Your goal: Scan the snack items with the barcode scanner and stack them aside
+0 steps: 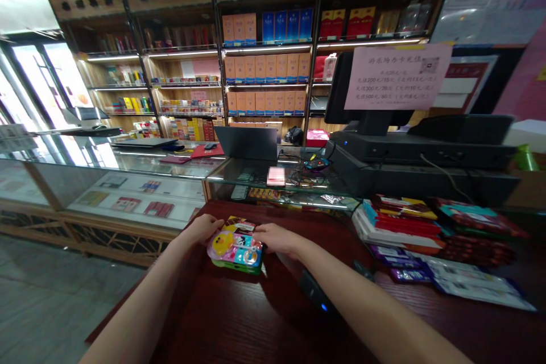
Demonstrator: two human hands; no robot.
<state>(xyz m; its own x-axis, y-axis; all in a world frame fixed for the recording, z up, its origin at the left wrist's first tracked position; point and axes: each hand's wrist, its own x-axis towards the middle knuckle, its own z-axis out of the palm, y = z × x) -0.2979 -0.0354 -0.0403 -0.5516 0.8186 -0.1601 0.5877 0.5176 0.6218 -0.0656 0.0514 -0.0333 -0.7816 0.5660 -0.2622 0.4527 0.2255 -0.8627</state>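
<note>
Pink and turquoise plastic shows on the toy pack (235, 250) that lies flat on the dark red wooden counter (239, 318), near its far left corner. The pack has a yellow duck face printed at its left end and a green edge along the near side; it seems to rest on one or more similar packs, though the ones beneath are mostly hidden.

The left hand (203, 228) rests at the pack's left end, fingers curled together over the far corner and touching it. The right hand (275, 237) lies at the right end, fingers pressed together and bent down onto the pack's far right edge. Both hands hold the pack between them from the sides; whether the thumbs are under it cannot be told.

Just beside the right forearm a black scanner (314, 294) with a small blue light lies on the counter. Further right, well apart from the hands, stands a stack of snack packets (401, 224) in red, white and teal, with flat purple and white packets (464, 284) spread in front of it. Behind the counter a black till (426, 151) carries a pink paper notice (396, 77). To the left runs a glass display case (128, 182) with a laptop (247, 143) on top, and shelves of boxes (267, 68) fill the back wall.
</note>
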